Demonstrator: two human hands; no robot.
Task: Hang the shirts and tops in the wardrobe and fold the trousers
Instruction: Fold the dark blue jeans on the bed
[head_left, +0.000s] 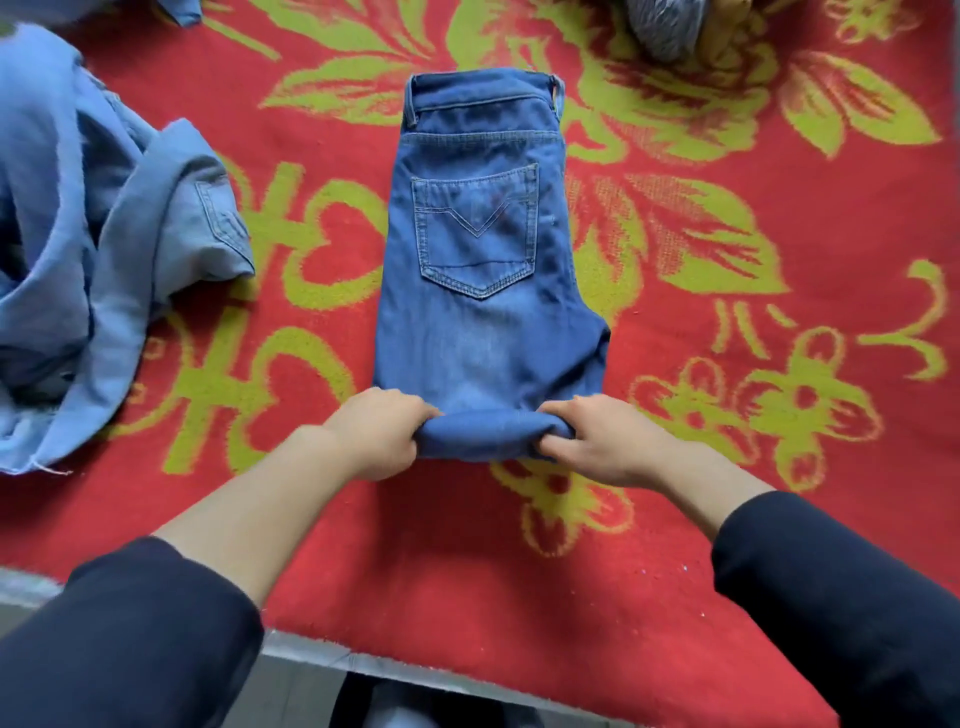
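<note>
A red flowered blanket fills nearly all I can see, and everything lies on it. I cannot tell what is under it. A heap of pale blue denim garments sprawls at the far left, well apart from the work. A grey garment is bunched at the top edge, mostly cut off.

The jeans lie in the middle, back pocket up. Their long axis runs straight away from me, with the waistband at the far end and a rolled fold at the near end.

My left hand holds the left corner of that near fold and my right hand holds the right corner. Both are equally close. On each hand the fingers curl over the top of the roll with the thumb beneath, so both are gripping denim.

The waistband lies dead ahead of my grip, so I judge the next fold must carry this edge forward along that axis.

I see no wardrobe, hanger or other container.
</note>
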